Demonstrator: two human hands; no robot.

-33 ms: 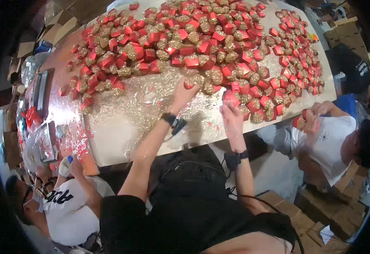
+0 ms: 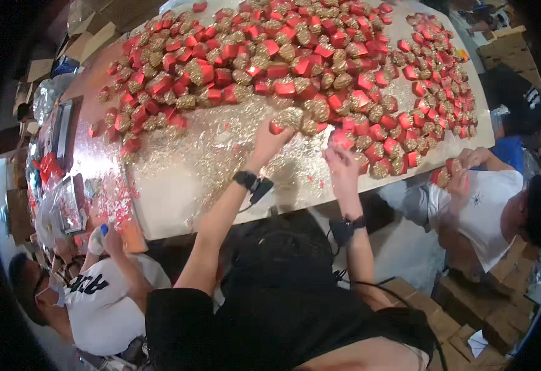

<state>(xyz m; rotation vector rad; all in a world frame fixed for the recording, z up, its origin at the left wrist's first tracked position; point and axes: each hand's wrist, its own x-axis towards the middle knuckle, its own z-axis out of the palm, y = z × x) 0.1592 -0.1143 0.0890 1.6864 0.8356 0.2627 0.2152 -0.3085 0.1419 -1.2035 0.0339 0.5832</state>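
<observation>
gripping a gold-and-red piece (image 2: 289, 117), the left hand (image 2: 270, 140) sits at the heap (image 2: 284, 88)'s near edge, gold end toward it; the right hand (image 2: 343, 163), further right along that edge, pinches a red piece (image 2: 341, 140).

The red pieces (image 2: 284, 89) heaped toward the far edge of the tabletop (image 2: 162, 213) look smooth and glossy to me, their gold parts (image 2: 317, 110) rough and metallic. Shiny gold flakes (image 2: 218, 145) roughen the tabletop's middle. Beyond the left edge I make out crinkled clear plastic (image 2: 49, 99); beyond the right, matt cardboard (image 2: 511, 55).
</observation>
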